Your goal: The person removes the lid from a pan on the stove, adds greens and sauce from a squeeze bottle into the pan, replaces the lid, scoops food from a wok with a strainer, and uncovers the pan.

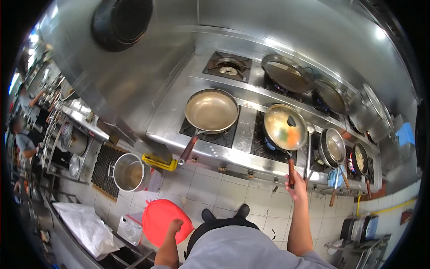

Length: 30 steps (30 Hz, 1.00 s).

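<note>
My right hand (296,189) is wrapped round the brown wooden handle (291,171) of a frying pan on a front burner. A clear lid (280,115) with a black knob (291,121) covers this pan. Yellow, orange and green food shows through it. Beside the pan lies a long-handled ladle (309,148), its handle close to my right hand. My left hand (176,225) hangs low with fingers curled and nothing visible in them. It appears in front of a red bag (161,215) on the floor; whether they touch I cannot tell.
An uncovered pan (212,110) sits on the left front burner. Woks (286,74) stand on the back burners, and smaller pans (333,145) to the right, some over flames. A large metal pot (130,172) is on the floor at left. Two people (27,143) stand far left.
</note>
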### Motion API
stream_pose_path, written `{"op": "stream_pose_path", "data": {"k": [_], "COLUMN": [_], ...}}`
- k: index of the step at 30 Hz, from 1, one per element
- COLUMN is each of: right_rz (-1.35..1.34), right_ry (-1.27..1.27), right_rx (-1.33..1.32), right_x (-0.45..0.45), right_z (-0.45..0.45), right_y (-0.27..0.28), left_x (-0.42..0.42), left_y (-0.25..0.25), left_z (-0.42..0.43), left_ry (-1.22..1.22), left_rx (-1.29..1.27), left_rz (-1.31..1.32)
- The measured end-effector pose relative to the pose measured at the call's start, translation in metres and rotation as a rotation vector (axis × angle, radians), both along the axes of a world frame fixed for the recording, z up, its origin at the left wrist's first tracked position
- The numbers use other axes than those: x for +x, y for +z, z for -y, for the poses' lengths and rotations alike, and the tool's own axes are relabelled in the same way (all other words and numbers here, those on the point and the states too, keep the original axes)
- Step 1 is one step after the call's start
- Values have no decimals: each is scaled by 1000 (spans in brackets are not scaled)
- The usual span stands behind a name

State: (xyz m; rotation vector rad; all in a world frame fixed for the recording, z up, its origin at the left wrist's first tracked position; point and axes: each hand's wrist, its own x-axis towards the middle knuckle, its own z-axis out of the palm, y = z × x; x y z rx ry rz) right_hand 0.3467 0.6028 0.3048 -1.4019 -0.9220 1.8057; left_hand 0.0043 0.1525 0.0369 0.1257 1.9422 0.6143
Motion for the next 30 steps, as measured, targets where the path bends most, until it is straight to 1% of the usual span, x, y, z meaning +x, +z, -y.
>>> {"op": "stream_pose_path", "data": {"k": [1,3,5,7,8,10,13,15,16,17,19,20,21,22,23,24,25,27,28,29,30], "right_rz": [-55,-265,-237,-295,-293,-297,-286,-295,-295,-305,-254,-258,-335,-412,-416,-318,-218,118,418,716,990], "right_ry": [-5,78,49,46,58,81,122,128,147,150,209,206,263,324,329,364,399,526,951,1264,1275], "right_rx": [-42,-135,-113,-141,-138,-129,-122,-143,-147,-148,-122,-127,-144,-159,-159,-171,-186,-161,182,619,28], "right_x": [-7,-18,-38,-50,-54,-55,-49,-42,-37,-34,-23,-14,-3,6,17,30,46,85,127,168,166], "right_z": [-2,-5,7,16,20,24,21,18,16,14,16,16,14,11,9,9,11,20,19,17,39], "right_y": [-2,-13,-14,-17,-16,-14,-14,-13,-16,-14,-11,-16,-24,-33,-45,-62,-84,-149,-223,-294,-253], "left_x": [-9,-20,-29,-30,-28,-18,8,37,51,65,101,118,129,137,152,164,172,183,186,186,185], "left_y": [-4,-9,-8,-2,6,26,36,40,23,4,-2,-6,-2,2,19,33,38,43,45,41,35], "left_z": [-13,-37,-59,-74,-81,-87,-74,-53,-36,-15,16,35,44,51,55,56,59,68,70,71,73], "left_ry": [-9,-11,-13,-37,-37,61,111,129,103,73,-20,-88,-156,-154,-60,36,42,152,150,158,162], "left_rx": [46,124,150,326,327,380,390,213,194,171,1,3,6,6,-30,-67,-72,-31,-36,-33,-25], "left_rz": [-28,-67,-76,-189,-190,-167,-168,-155,-117,-79,-3,25,53,48,50,55,55,39,37,26,14]}}
